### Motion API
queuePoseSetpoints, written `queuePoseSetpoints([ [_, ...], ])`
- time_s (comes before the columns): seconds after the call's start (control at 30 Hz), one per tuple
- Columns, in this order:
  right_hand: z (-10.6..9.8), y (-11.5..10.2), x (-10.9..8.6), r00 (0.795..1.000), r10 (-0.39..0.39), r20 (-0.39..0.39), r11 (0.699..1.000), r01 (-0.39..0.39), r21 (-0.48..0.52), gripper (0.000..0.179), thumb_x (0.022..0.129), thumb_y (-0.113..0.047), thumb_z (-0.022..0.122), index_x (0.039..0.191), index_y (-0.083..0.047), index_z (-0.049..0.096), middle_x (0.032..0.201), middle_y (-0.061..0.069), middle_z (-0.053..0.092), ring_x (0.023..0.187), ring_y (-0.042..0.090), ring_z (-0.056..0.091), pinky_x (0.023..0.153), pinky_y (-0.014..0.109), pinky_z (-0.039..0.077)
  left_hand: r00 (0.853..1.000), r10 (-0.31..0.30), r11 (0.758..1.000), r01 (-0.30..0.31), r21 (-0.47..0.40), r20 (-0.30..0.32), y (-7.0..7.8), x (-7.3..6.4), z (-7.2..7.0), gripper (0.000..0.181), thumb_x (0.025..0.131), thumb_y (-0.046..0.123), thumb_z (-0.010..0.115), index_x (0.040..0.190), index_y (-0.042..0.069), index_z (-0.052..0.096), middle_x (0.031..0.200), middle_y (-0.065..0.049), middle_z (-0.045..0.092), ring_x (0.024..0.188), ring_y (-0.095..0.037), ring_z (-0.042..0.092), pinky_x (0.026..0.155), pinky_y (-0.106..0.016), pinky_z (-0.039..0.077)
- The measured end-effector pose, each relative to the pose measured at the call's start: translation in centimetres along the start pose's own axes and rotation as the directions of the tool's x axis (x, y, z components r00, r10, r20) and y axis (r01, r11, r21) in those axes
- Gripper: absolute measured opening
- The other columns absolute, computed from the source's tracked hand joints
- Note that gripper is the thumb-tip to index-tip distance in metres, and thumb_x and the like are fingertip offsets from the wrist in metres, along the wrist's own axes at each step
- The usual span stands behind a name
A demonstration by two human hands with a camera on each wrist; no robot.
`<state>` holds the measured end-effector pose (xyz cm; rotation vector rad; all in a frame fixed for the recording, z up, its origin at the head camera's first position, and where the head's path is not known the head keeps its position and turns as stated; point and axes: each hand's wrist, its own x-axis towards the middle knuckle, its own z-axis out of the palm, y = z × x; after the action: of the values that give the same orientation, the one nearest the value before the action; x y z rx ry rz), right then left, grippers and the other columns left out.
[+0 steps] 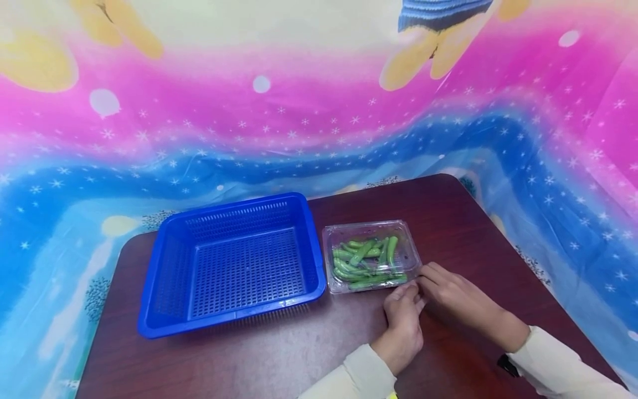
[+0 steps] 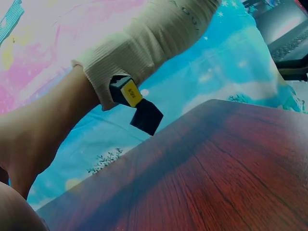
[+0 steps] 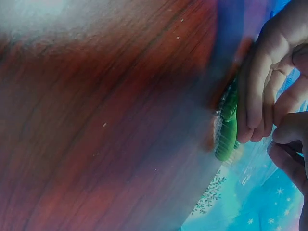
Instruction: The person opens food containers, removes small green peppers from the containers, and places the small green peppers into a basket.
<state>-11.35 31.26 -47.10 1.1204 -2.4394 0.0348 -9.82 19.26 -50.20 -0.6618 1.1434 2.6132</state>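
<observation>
A clear plastic box [image 1: 371,256] holding several long, curved green vegetables [image 1: 361,260], like peppers or pods, lies on the table. Its lid appears to be down. My left hand [image 1: 402,318] grips the box's near right corner, and my right hand [image 1: 451,293] pinches the same corner from the right. In the right wrist view, the fingers of the left hand [image 3: 274,72] lie over the box beside the green vegetables [image 3: 226,130], while the right hand [image 3: 291,149] has thumb and finger close together at the edge. The left wrist view mostly shows the right forearm [image 2: 53,120].
Left of the box stands a blue plastic basket [image 1: 231,313] with perforated walls and base. Both sit on a dark red-brown wooden table [image 1: 299,354]. A colourful patterned cloth [image 1: 299,122] hangs behind the table. Around the right wrist is a black strap with a yellow-labelled device [image 2: 126,91].
</observation>
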Motion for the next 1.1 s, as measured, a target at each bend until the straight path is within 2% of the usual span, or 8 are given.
queuePoseSetpoints([
  [0.23, 0.2, -0.1, 0.6, 0.999, -0.037, 0.001, 0.999, 0.037, -0.033, 0.052, 0.11, -0.007, 0.015, 0.101, 0.003, 0.066, 0.098, 0.007, 0.059, 0.089, 0.015, 0.053, 0.065, 0.028, 0.052, 0.999, 0.042, 0.999, -0.041, -0.034, 0.032, -0.3, -0.1, -0.1, 0.019, 0.094, -0.001, 0.054, 0.103, -0.008, 0.069, 0.098, -0.01, 0.07, 0.089, -0.018, 0.068, 0.084, -0.033, 0.06],
  [0.47, 0.6, -0.6, 0.8, 0.999, -0.04, -0.029, 0.998, 0.038, -0.056, 0.05, 0.11, -0.004, 0.017, 0.105, 0.006, 0.065, 0.104, 0.011, 0.062, 0.093, 0.018, 0.058, 0.069, 0.031, 0.055, 0.997, 0.07, 0.99, -0.065, -0.125, 0.04, -0.5, -0.1, -0.2, 0.019, 0.098, 0.001, 0.051, 0.103, -0.006, 0.069, 0.102, -0.008, 0.069, 0.095, -0.016, 0.067, 0.085, -0.026, 0.057],
  [0.67, 0.7, -0.8, 1.1, 0.995, -0.068, -0.067, 0.994, 0.063, -0.085, 0.049, 0.11, -0.003, 0.019, 0.102, 0.007, 0.065, 0.103, 0.012, 0.062, 0.089, 0.019, 0.058, 0.067, 0.034, 0.055, 0.998, 0.068, 0.984, -0.066, -0.165, 0.002, -0.3, 0.0, 0.1, 0.019, 0.094, 0.0, 0.053, 0.1, -0.007, 0.07, 0.098, -0.005, 0.068, 0.094, -0.014, 0.065, 0.084, -0.024, 0.055],
  [0.87, 0.8, -0.7, 1.1, 0.994, -0.083, -0.064, 0.992, 0.076, -0.1, 0.048, 0.11, -0.002, 0.019, 0.101, 0.008, 0.066, 0.102, 0.013, 0.063, 0.089, 0.02, 0.06, 0.07, 0.035, 0.057, 0.998, 0.061, 0.984, -0.066, -0.165, -0.031, -0.2, 0.3, 0.4, 0.017, 0.089, -0.003, 0.054, 0.079, 0.003, 0.067, 0.093, -0.004, 0.067, 0.089, -0.014, 0.064, 0.08, -0.024, 0.055],
  [0.97, 0.9, -0.6, 0.9, 0.996, -0.077, -0.054, 0.992, 0.071, -0.101, 0.047, 0.11, -0.003, 0.02, 0.101, 0.008, 0.065, 0.102, 0.014, 0.063, 0.09, 0.021, 0.061, 0.072, 0.035, 0.057, 0.997, 0.067, 0.985, -0.073, -0.155, -0.047, -0.2, 0.5, 0.6, 0.018, 0.087, -0.004, 0.055, 0.075, 0.005, 0.065, 0.087, -0.003, 0.067, 0.085, -0.013, 0.064, 0.077, -0.023, 0.055],
  [1.1, 1.0, -0.7, 1.0, 0.996, -0.066, -0.056, 0.994, 0.061, -0.094, 0.046, 0.11, -0.003, 0.021, 0.102, 0.009, 0.064, 0.102, 0.015, 0.062, 0.09, 0.022, 0.06, 0.072, 0.036, 0.057, 0.993, 0.06, 0.988, -0.073, -0.133, -0.097, 0.0, 0.5, 0.9, 0.019, 0.083, -0.005, 0.056, 0.069, 0.006, 0.062, 0.077, 0.0, 0.063, 0.075, -0.01, 0.06, 0.069, -0.021, 0.052],
])
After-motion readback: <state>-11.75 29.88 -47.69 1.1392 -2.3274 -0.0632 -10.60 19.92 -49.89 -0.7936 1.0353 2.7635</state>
